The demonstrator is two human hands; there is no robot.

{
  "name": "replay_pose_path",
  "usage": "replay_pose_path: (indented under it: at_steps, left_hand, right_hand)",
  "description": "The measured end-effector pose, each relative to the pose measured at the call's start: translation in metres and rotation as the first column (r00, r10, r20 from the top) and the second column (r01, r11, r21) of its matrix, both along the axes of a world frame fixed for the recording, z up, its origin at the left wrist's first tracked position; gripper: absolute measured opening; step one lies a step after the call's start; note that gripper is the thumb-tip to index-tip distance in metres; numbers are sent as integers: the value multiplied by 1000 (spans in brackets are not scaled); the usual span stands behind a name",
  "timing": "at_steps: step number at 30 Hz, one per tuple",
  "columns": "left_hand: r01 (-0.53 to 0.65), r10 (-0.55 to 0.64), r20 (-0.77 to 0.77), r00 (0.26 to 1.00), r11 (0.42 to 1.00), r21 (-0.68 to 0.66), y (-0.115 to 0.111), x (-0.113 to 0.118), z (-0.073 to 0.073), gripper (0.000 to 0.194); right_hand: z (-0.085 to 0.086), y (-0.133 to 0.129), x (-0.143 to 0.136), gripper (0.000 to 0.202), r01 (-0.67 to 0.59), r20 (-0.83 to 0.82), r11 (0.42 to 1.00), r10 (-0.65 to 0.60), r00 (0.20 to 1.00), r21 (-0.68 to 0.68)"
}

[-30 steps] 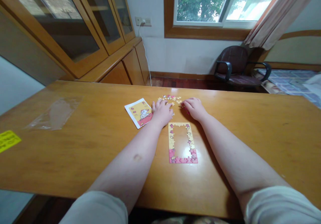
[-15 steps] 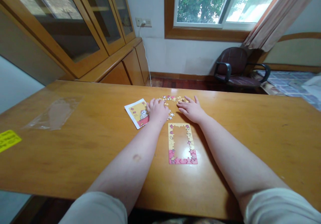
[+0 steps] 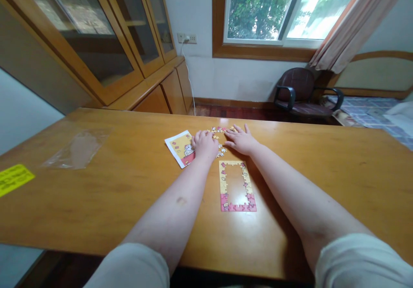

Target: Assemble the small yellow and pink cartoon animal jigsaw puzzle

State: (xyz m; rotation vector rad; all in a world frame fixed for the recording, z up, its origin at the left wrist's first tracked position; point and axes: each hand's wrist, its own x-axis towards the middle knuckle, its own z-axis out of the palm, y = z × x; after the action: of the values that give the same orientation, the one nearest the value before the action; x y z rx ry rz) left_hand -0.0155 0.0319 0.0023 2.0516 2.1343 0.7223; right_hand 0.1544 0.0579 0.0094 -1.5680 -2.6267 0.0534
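Loose jigsaw pieces (image 3: 221, 151) lie in a scattered arc near the table's far edge. Over the left side of this arc rests my left hand (image 3: 206, 147), its fingers loosely bent and a little apart, also covering the right edge of a picture card (image 3: 179, 145) with a yellow and pink cartoon. My right hand (image 3: 243, 142) lies low over the right end of the pieces, fingers spread. Closer to me is a joined rectangular jigsaw border (image 3: 238, 208), yellow above and pink below, with bare table inside it.
On the wooden table (image 3: 129, 193), a clear plastic bag (image 3: 80, 149) lies to the left, beside a yellow label (image 3: 14, 179) at the edge. Beyond stand a glass-door cabinet (image 3: 138, 71) and a dark armchair (image 3: 297, 88) below the window.
My right hand has slid slightly left, over the pieces on that side. My left hand stays about the same place over the pieces. The whole view has shifted a little.
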Motion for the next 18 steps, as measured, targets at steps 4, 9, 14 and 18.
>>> replay_pose_path:
  at_steps: [4,9,14,18]
  left_hand:
    - [6,-6,9,1000,1000,-3,0,0,-1,33]
    - [-10,10,19,1000,1000,2,0,1,0,33]
    - [-19,18,33,999,1000,8,0,0,1,33]
    - [-27,26,26,999,1000,6,0,-1,1,32]
  right_hand:
    - [2,2,18,43,-7,-7,998,7,1000,55]
    - [1,12,27,42,70,-24,994,-68,997,81]
    - [-2,31,6,50,116,0,992,-117,993,54]
    - [1,30,6,42,144,-7,990,-145,989,-1]
